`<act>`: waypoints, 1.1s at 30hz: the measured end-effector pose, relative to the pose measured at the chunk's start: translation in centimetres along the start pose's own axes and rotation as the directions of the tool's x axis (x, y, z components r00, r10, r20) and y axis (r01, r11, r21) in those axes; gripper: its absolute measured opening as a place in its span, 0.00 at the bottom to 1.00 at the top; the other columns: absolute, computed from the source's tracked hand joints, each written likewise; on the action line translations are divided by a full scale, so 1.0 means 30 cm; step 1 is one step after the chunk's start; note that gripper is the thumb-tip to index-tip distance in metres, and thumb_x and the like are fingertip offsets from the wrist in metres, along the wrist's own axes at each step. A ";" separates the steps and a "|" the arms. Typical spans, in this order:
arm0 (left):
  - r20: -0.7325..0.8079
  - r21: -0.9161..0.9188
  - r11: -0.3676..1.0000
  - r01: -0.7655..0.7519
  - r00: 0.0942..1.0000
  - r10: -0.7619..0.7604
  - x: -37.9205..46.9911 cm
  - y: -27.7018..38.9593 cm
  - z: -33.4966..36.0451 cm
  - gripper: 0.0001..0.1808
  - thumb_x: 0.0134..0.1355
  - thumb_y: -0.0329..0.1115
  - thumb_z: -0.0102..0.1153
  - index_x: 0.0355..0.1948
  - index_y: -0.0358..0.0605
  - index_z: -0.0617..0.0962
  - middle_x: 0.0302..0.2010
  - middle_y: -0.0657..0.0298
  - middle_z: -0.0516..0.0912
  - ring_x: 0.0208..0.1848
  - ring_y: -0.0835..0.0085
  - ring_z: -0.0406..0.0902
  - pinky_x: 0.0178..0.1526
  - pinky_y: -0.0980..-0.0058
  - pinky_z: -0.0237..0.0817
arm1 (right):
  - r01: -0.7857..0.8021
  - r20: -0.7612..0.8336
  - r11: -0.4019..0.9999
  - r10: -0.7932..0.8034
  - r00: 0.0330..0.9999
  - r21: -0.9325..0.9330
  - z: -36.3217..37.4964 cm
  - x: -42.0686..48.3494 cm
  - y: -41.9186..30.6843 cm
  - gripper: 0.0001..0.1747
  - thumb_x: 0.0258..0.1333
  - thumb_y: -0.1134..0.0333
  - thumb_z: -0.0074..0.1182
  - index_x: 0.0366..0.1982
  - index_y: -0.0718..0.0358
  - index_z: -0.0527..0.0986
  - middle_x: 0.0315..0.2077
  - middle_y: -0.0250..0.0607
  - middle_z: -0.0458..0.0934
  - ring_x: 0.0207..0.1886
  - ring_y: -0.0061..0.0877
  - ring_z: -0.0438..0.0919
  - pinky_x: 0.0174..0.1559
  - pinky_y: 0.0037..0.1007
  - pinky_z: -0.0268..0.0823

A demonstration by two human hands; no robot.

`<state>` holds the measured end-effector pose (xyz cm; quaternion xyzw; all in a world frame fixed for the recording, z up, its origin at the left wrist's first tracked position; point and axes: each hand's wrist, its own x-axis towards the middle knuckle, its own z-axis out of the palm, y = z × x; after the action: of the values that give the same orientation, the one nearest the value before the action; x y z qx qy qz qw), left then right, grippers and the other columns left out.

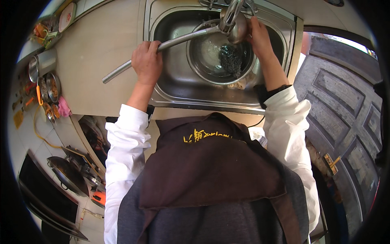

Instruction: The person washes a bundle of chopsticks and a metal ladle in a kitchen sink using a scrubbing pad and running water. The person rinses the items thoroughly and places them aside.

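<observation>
My left hand [147, 62] is closed around the long metal handle [186, 37] of a ladle. The ladle's rounded metal bowl [238, 29] lies below the chrome faucet [231, 15], partly hidden by it. My right hand [259, 38] is at the right side of that bowl, its fingers partly hidden, seemingly touching it. Beneath the ladle, a round metal basin [202, 65] with water stands in the stainless steel sink [173, 80]. A dark scrubbing pad [230, 61] lies in the basin's water.
The beige countertop [100, 58] extends left of the sink. At its far left stand a metal pot [47, 62], bowls of food [54, 87] and a pink cloth [64, 107]. A wok [68, 177] is at the lower left. A grey panelled door [338, 88] stands at the right.
</observation>
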<state>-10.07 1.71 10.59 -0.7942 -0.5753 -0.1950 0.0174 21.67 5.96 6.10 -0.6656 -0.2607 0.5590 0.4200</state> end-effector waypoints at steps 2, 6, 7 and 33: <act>0.044 -0.014 1.000 -0.009 0.999 0.010 -0.002 0.002 -0.005 0.10 0.44 0.29 0.57 0.31 0.51 0.74 0.26 0.64 0.73 0.30 0.62 0.72 0.30 0.65 0.61 | -0.174 0.021 0.928 0.178 0.984 0.328 0.038 -0.033 0.016 0.21 0.55 0.55 0.46 0.42 0.67 0.69 0.35 0.41 0.74 0.36 0.29 0.75 0.40 0.31 0.68; 0.385 -0.159 0.977 0.142 0.920 -0.071 0.021 0.050 -0.040 0.11 0.47 0.32 0.58 0.33 0.45 0.73 0.30 0.60 0.75 0.33 0.58 0.73 0.34 0.64 0.63 | -0.232 -0.033 0.828 0.288 0.957 0.510 0.090 -0.051 0.024 0.17 0.56 0.57 0.47 0.39 0.64 0.70 0.31 0.36 0.76 0.35 0.27 0.75 0.39 0.30 0.69; 0.533 -0.186 0.949 0.255 0.838 -0.120 0.033 0.071 -0.050 0.12 0.48 0.33 0.58 0.34 0.44 0.73 0.31 0.58 0.76 0.34 0.56 0.73 0.35 0.64 0.64 | -0.192 -0.065 0.837 0.261 0.963 0.512 0.101 -0.051 0.027 0.17 0.56 0.57 0.47 0.39 0.64 0.71 0.32 0.36 0.76 0.35 0.27 0.75 0.40 0.30 0.69; 0.615 -0.399 0.915 0.053 0.756 0.224 0.126 0.269 0.025 0.11 0.56 0.40 0.51 0.31 0.43 0.71 0.26 0.53 0.77 0.32 0.53 0.74 0.33 0.59 0.64 | 0.034 0.180 0.999 -0.037 0.983 0.021 0.075 -0.044 0.014 0.16 0.50 0.57 0.51 0.31 0.64 0.76 0.28 0.35 0.77 0.30 0.19 0.73 0.34 0.23 0.64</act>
<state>-1.43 2.61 12.74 -0.8249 -0.4565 -0.0181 -0.3330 19.14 5.27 6.39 -0.6036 -0.3046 0.6118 0.4106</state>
